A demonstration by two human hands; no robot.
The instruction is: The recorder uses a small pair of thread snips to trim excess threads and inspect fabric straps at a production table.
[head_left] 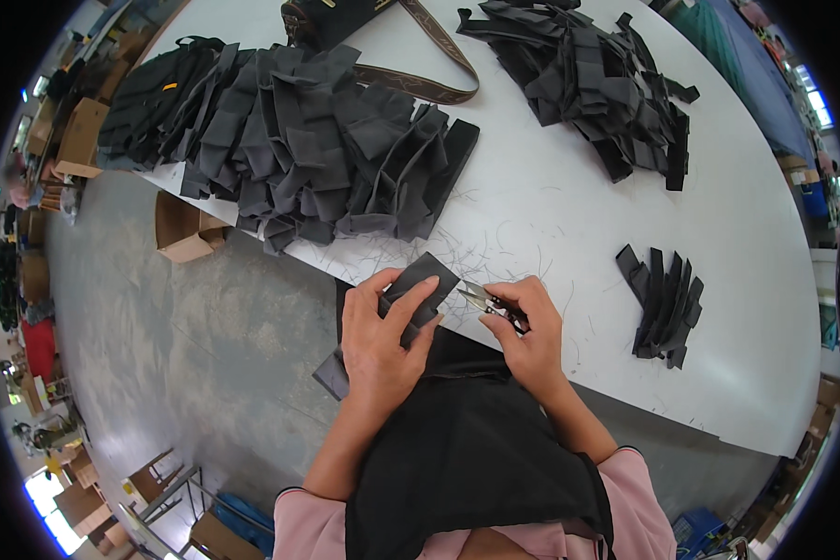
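My left hand [383, 331] is closed on a dark grey fabric strip [426, 276], with its upper end laid over the fingers and another end hanging down below the wrist side. Close by on the right, my right hand [532, 327] grips a pair of thread snips [483, 299]. The snips' pointed blades stand slightly apart beside the right edge of the strip; whether they touch a thread there is too small to tell. Many cut thread ends [495, 245] lie scattered on the white table [541, 210] around both hands.
A large heap of dark grey fabric pieces [299, 140] lies at the left, beside a black backpack [159, 103]. Black strips [588, 84] are piled at the far right, with a smaller bundle [667, 303] nearer. A patterned strap [439, 47] curls at the back. A cardboard box [185, 229] stands below the table edge.
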